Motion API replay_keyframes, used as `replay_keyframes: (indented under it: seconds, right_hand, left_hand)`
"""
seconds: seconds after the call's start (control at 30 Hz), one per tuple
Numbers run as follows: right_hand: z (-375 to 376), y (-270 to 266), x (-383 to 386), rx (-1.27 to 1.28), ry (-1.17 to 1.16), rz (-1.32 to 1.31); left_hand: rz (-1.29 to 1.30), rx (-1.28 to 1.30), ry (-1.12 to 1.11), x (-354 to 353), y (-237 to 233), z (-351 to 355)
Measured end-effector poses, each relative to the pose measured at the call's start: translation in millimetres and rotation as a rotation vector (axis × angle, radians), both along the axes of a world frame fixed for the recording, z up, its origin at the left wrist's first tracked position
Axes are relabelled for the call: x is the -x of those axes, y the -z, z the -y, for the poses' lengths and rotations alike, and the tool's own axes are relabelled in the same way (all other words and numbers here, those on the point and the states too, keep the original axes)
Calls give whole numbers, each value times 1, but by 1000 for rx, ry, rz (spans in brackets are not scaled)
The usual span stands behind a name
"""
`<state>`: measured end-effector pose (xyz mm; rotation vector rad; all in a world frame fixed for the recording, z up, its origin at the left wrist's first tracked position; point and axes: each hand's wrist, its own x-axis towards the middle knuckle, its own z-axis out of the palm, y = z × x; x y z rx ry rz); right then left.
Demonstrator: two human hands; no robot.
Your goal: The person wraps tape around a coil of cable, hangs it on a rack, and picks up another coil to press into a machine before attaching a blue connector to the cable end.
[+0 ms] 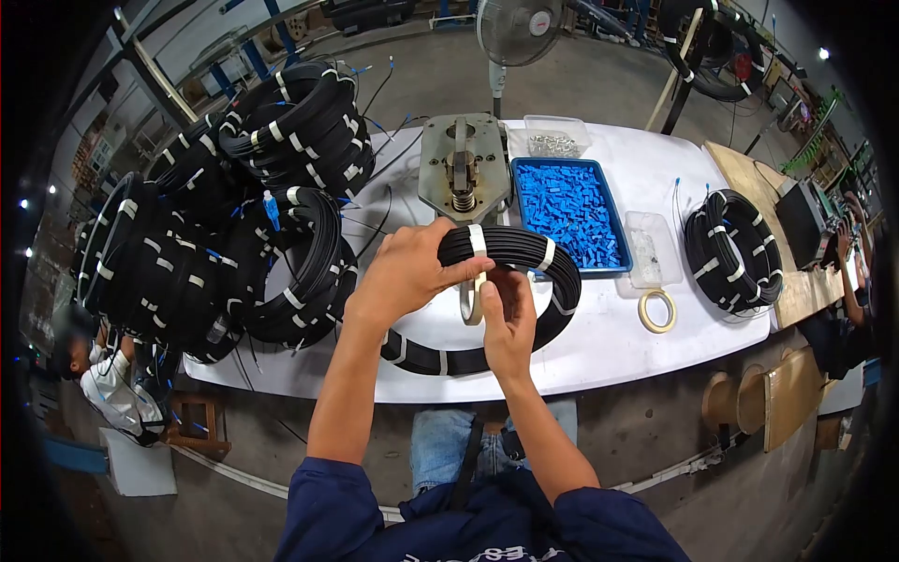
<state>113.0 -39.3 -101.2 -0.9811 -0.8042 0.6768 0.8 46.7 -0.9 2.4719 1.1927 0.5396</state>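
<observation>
A coil of black cable (524, 245), banded with pale strips of tape, is tilted up over the near edge of the white table. My left hand (405, 272) is closed on the coil's upper left part, its thumb by a pale tape strip (478, 241) that crosses the cable. Inside the ring, my right hand (508, 318) has its fingers closed around a roll of masking tape (471, 302); some fingertips are hidden behind the roll and coil. Just beyond the coil stands a metal hand press (461, 169).
Stacked cable coils (300, 131) crowd the left side. A blue tray (571, 215) of small blue parts, clear plastic boxes (653, 248), another tape roll (657, 311) and a taped coil (733, 251) lie to the right. A fan (518, 28) stands behind; people work at both sides.
</observation>
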Motion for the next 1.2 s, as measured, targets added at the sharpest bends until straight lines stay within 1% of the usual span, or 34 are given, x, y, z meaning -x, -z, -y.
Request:
replay_keyframes:
  seconds: [0.03,0.13,0.2,0.27,0.33,0.47,0.53,0.7,0.77,0.8,0.87,0.93,1.0,1.03,1.07,1.13,1.17,1.2]
  right_hand:
    - [-1,-5,-2,9,-72,8]
    - [-2,-10,0,23,-81,-62]
    - [-1,-15,-5,20,-112,-87]
    - [0,-16,-8,137,-154,-147]
    - [-3,-14,-7,156,-132,-160]
    - [-5,-10,-7,149,-87,-122]
    - [-4,-11,-7,173,-181,-282]
    - [-7,-6,-10,189,-193,-262]
    - [-7,-5,-12,166,-261,-273]
    - [-8,-4,-15,162,-261,-275]
    - [-11,1,-23,153,-364,-292]
    - [-13,2,-29,159,-368,-337]
    - [-13,0,-34,265,-399,-445]
    - [-12,-9,-34,370,-358,-505]
    - [-13,-8,-36,366,-352,-505]
    - [-14,-5,-40,369,-451,-618]
    - [-15,-6,-42,424,-467,-665]
    - [-15,-6,-43,422,-465,-668]
  left_hand:
    - [6,-15,11,0,1,0]
    - [-9,52,-15,-2,-5,1]
    - [-6,40,-10,0,-1,-3]
    - [-5,29,-1,1,0,-4]
    - [6,23,-1,0,-5,0]
    - [19,-13,48,-1,-1,-4]
    - [30,-35,60,-1,2,-5]
    - [40,-7,54,1,5,-7]
    - [33,-13,68,2,7,-7]
    - [31,-58,69,3,7,-5]
    - [27,-108,71,4,8,-4]
    - [50,-161,83,3,10,-5]
    - [57,-126,103,1,6,-3]
    - [62,-89,118,0,5,-3]
    - [62,-91,125,0,5,-4]
    - [84,-98,135,0,6,-3]
    - [93,-102,139,0,6,-3]
    - [90,-101,142,0,6,-3]
